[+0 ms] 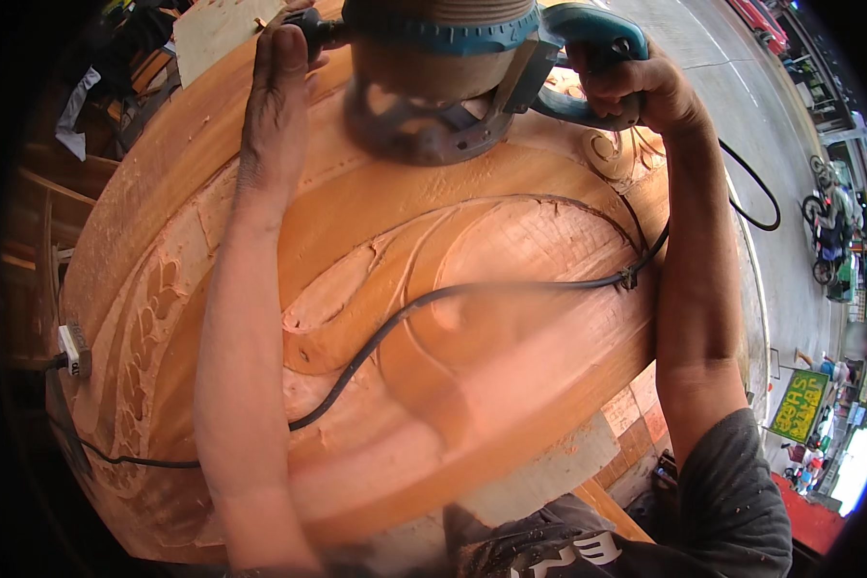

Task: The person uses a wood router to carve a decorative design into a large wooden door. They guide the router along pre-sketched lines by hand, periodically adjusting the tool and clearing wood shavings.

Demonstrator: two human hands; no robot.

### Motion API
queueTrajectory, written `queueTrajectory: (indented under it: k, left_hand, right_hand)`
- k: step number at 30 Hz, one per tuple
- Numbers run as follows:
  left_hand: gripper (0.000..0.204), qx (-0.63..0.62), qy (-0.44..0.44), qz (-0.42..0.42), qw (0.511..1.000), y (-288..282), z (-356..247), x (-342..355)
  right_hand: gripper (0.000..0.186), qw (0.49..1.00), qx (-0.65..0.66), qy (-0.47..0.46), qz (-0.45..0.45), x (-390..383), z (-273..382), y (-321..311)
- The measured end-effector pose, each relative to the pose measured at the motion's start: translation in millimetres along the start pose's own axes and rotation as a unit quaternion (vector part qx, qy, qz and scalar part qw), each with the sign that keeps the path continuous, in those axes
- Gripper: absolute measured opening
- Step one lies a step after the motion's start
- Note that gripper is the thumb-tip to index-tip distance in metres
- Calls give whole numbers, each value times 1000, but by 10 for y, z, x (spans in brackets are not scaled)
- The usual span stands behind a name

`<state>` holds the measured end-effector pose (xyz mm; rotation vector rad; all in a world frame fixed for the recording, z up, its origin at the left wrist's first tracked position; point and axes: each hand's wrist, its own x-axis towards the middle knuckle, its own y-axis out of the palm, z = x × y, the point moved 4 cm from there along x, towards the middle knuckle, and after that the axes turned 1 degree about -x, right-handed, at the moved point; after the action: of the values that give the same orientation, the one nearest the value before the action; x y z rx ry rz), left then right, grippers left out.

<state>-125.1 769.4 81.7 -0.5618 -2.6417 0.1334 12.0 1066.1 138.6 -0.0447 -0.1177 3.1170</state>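
Router (433, 58) at far side of panel (530, 241), cable (511, 286) across it, street (742, 96) right

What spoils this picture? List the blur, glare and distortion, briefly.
Head view, lower middle: a hazy pale smear softens part of the carved panel; head view, lower right: the bright sky is washed out to white; head view, edges: the street tilts and curves with the fisheye, and the corners go black.
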Motion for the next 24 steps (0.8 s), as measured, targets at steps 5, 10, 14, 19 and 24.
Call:
queueTrajectory:
  k: [5,10,14,19,24]
  left_hand:
    - [84,-27,-23,5,999,7,61,41]
    - [74,-42,-39,-1,998,-17,49,35]
    - [68,-66,-43,1,997,21,23,23]
    - [67,-47,-15,9,999,-18,14,33]
    - [55,-90,-23,-18,996,34,17,-8]
  right_hand:
    - [37,993,-113,-16,28,-2,-120,-185]
    - [39,995,-104,-1,-8,-66,-49,-54]
    - [39,995,-101,0,-10,-89,-46,-82]
    - [35,997,-75,-5,27,-82,-72,-120]
    - [37,996,-88,-8,17,-99,-66,-91]
